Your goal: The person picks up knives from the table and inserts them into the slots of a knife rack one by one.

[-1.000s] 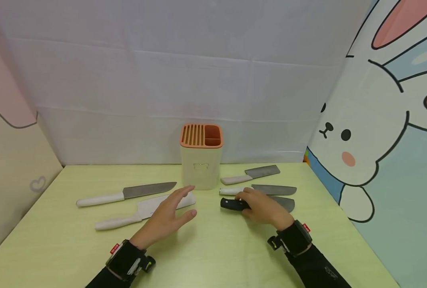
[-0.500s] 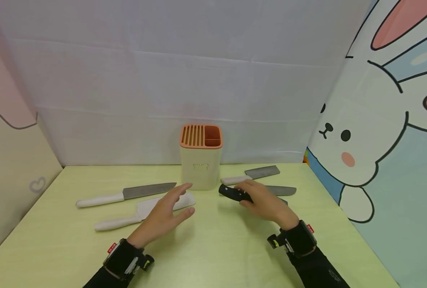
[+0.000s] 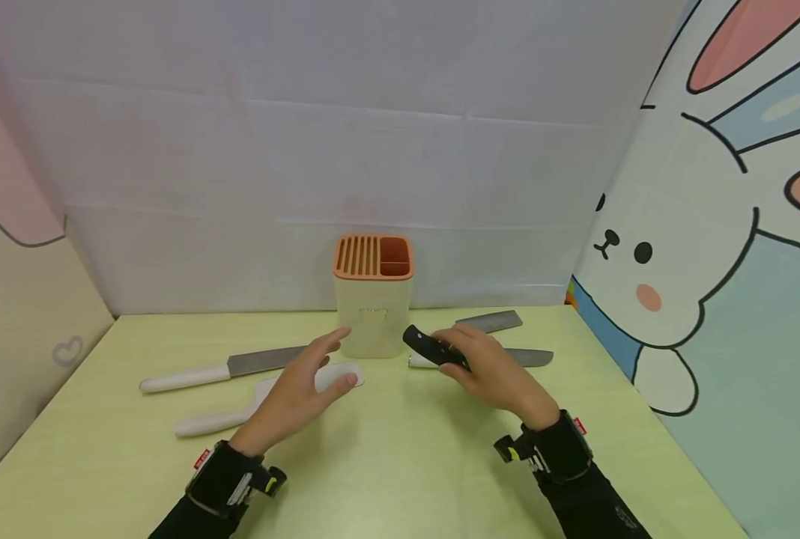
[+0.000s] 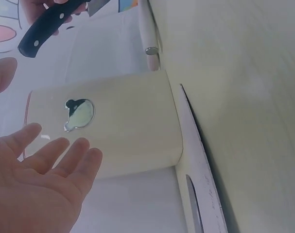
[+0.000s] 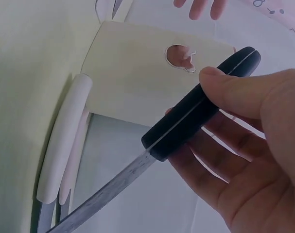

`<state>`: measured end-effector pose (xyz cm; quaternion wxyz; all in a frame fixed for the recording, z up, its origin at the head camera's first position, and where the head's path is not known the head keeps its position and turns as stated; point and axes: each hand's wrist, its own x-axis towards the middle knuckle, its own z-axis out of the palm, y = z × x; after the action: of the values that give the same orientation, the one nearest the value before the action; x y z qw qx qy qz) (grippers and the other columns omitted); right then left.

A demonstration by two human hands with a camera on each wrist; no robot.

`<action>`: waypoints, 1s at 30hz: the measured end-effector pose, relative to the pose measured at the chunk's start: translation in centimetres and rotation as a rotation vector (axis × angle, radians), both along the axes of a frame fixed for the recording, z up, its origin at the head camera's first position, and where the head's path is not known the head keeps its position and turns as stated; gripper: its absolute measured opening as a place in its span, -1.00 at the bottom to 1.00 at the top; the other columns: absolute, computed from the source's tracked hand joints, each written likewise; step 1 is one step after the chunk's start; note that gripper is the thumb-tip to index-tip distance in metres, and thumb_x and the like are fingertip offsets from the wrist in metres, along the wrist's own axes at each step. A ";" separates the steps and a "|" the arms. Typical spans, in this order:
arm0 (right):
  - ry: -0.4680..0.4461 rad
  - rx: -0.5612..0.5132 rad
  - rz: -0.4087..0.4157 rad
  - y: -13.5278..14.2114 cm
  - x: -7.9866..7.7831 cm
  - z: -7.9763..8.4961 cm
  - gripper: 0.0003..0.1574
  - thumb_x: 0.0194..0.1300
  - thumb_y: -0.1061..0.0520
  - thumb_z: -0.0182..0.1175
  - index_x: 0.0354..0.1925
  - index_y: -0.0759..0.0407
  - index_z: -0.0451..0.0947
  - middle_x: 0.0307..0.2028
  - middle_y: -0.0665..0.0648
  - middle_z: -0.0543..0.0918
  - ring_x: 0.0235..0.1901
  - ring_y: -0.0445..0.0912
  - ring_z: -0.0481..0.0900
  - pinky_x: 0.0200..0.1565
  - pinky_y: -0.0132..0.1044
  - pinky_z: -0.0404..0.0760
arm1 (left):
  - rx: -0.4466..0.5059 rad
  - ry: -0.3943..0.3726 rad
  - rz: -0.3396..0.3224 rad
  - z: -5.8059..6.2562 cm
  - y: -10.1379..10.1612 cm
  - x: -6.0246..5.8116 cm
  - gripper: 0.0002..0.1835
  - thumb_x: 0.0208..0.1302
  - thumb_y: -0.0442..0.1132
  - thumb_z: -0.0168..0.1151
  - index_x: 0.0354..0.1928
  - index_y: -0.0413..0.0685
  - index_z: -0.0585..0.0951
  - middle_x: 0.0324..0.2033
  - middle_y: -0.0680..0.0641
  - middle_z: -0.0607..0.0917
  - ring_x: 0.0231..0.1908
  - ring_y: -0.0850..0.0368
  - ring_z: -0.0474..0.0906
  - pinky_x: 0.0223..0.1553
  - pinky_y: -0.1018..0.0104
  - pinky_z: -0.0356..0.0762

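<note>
My right hand grips a black-handled knife by its handle and holds it above the table, just right of the knife block. The right wrist view shows thumb and fingers curled round the black handle, the blade pointing away from the cream block. My left hand hovers open, fingers straight, just left of the block and above a white cleaver. In the left wrist view the open palm faces the block.
A white-handled knife lies at the left on the green table. Two more white-handled knives lie right of the block. The block has an orange slotted top. Walls close in the back and both sides.
My right hand lifted the black-handled knife off the table and carried it up and left towards the block. My left hand edged forward beside the block.
</note>
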<state>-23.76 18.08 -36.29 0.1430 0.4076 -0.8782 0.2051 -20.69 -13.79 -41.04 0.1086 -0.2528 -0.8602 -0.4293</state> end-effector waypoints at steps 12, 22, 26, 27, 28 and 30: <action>0.010 -0.139 0.009 -1.6 0.1 1.7 -0.45 0.21 0.16 0.34 0.15 0.12 0.43 -0.08 0.02 0.53 -0.19 -0.20 0.52 -0.17 -0.24 0.60 | 0.057 0.022 -0.013 2.0 0.1 -1.1 -0.28 0.33 0.11 0.17 0.45 0.25 0.12 0.37 0.10 0.20 0.28 0.04 0.22 0.22 0.03 0.30; -0.015 -0.257 0.044 -3.5 0.4 2.8 -0.41 0.23 0.18 0.32 0.20 0.10 0.39 -0.04 0.03 0.52 -0.14 -0.21 0.54 -0.12 -0.29 0.60 | 0.082 0.048 0.002 3.1 0.0 -1.2 -0.29 0.33 0.07 0.19 0.44 0.23 0.14 0.36 0.08 0.23 0.26 0.00 0.26 0.17 0.03 0.37; -0.072 -0.322 0.064 -4.3 0.4 2.9 -0.43 0.26 0.20 0.28 0.22 0.10 0.37 -0.02 0.05 0.50 -0.11 -0.18 0.55 -0.07 -0.32 0.58 | 0.087 0.063 0.004 3.3 -0.2 -1.2 -0.30 0.34 0.04 0.19 0.44 0.20 0.15 0.36 0.06 0.24 0.25 -0.04 0.28 0.16 0.01 0.38; -0.087 -0.343 0.068 -4.5 0.4 2.9 -0.43 0.27 0.21 0.27 0.21 0.11 0.37 -0.02 0.05 0.50 -0.10 -0.17 0.55 -0.06 -0.33 0.58 | 0.089 0.066 0.005 3.3 -0.3 -1.2 -0.30 0.34 0.03 0.20 0.44 0.18 0.15 0.35 0.05 0.24 0.24 -0.04 0.29 0.17 0.00 0.37; -0.099 -0.360 0.068 -4.7 0.5 2.9 -0.43 0.27 0.22 0.27 0.21 0.10 0.36 -0.02 0.05 0.50 -0.10 -0.17 0.55 -0.06 -0.33 0.58 | 0.091 0.070 0.008 3.4 -0.3 -1.2 -0.30 0.34 0.02 0.20 0.44 0.18 0.16 0.35 0.04 0.25 0.24 -0.03 0.29 0.17 0.00 0.37; -0.123 -0.399 0.062 -5.0 0.6 3.0 -0.44 0.27 0.23 0.27 0.21 0.09 0.36 -0.02 0.03 0.51 -0.09 -0.16 0.54 -0.05 -0.34 0.57 | 0.091 0.073 0.010 3.6 -0.4 -1.1 -0.31 0.34 0.03 0.20 0.43 0.21 0.16 0.35 0.02 0.26 0.25 -0.01 0.28 0.18 0.00 0.35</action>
<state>-23.15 13.05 -33.34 0.1604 0.3849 -0.8144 0.4037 -21.82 -14.23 -37.46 0.1534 -0.2586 -0.8366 -0.4580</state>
